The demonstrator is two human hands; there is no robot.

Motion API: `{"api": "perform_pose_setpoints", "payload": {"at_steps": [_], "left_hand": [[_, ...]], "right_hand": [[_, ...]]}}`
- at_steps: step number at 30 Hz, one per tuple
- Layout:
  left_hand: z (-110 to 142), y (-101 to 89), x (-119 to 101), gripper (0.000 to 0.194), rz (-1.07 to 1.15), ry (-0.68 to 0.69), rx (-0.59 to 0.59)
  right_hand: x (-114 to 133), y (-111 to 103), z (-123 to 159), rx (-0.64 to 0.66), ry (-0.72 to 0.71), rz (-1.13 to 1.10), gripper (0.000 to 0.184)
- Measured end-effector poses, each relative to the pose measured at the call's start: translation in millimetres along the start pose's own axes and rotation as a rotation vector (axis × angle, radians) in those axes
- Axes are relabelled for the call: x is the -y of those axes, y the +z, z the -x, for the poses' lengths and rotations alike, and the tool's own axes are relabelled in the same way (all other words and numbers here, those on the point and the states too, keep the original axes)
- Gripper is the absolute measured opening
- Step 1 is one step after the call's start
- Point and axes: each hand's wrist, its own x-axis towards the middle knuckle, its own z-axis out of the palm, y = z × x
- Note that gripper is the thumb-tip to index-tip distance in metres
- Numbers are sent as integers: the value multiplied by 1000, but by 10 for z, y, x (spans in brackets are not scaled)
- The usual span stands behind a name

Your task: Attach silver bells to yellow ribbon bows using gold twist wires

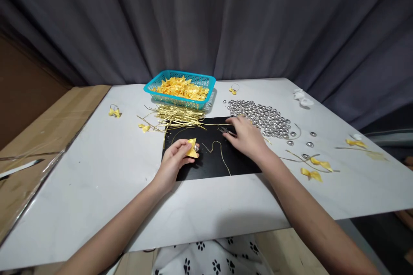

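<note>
My left hand [176, 157] pinches a yellow ribbon bow [192, 148] with a silver bead [196, 148] at its side, above the left part of a black mat [209, 165]. At the mat's far right, my right hand [247, 135] has its thumb and fingers around small dark scissors [227, 131], whose tips point left; the palm side is hidden. Between the hands, a bent gold wire tie [222, 154] lies on the mat. A bundle of gold ties [180, 116] rests just beyond the mat.
A blue basket [148, 88] full of yellow bows stands at the back. Silver beads [261, 118] spread right of the mat. Loose bows [311, 175] and ties lie at the right, and finished-looking bow loops [114, 111] at the left. Cardboard [58, 124] borders the table's left side.
</note>
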Motion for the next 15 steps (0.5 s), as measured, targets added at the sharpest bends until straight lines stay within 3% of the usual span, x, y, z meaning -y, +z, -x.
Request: {"api": "perform_pose_setpoints", "payload": {"at_steps": [2, 4, 8, 15], "left_hand": [[6, -5, -22, 29, -15, 50, 12], [10, -10, -31, 26, -52, 94, 25], [14, -11, -27, 17, -165, 107, 48], [15, 4, -13, 25, -229, 104, 71]], "right_hand": [[-102, 3, -36, 58, 115, 209, 25], [-148, 20, -43, 126, 164, 259, 20], [-139, 50, -35, 164, 141, 255, 13], [-91, 70, -47, 136, 88, 213, 11]]}}
